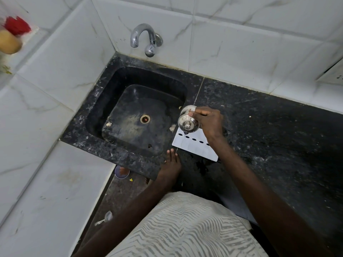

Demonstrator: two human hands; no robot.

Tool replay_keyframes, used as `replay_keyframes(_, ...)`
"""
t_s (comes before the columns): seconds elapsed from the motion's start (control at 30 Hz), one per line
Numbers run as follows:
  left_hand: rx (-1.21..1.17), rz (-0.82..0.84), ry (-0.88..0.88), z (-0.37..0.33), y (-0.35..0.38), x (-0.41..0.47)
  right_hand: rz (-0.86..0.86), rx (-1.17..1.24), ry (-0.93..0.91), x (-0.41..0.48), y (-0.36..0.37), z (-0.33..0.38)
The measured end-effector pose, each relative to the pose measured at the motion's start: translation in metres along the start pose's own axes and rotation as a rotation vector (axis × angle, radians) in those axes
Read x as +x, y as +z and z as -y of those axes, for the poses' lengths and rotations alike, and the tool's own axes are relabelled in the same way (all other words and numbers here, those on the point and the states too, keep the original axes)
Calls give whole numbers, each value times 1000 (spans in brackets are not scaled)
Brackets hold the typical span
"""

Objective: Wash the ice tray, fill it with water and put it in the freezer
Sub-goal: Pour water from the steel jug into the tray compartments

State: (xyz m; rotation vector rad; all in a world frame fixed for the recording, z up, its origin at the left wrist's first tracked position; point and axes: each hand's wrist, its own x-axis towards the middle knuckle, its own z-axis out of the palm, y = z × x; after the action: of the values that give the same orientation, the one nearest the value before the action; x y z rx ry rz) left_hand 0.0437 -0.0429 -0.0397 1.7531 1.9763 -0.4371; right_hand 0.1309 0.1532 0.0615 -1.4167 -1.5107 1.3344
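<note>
A white ice tray point(194, 146) lies flat on the black granite counter point(269, 127), just right of the sink point(141, 112). My right hand point(209, 121) grips a shiny steel cup point(187, 119), tilted on its side above the tray's far end. A drop hangs from the cup's lower rim over the tray. My left hand point(171, 162) rests flat on the counter's front edge, fingers straight, a little left of the tray. Part of the tray is hidden under my right wrist.
A chrome tap point(146, 38) juts from the tiled wall above the black sink, with no water running. Food scraps lie in the basin near the drain point(145, 119). A small round container point(122, 171) sits on the floor below the counter edge.
</note>
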Motion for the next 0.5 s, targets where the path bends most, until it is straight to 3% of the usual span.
replay_keyframes(0.5,39,15,3,-1,0,3,45,2,-37,0,24,13)
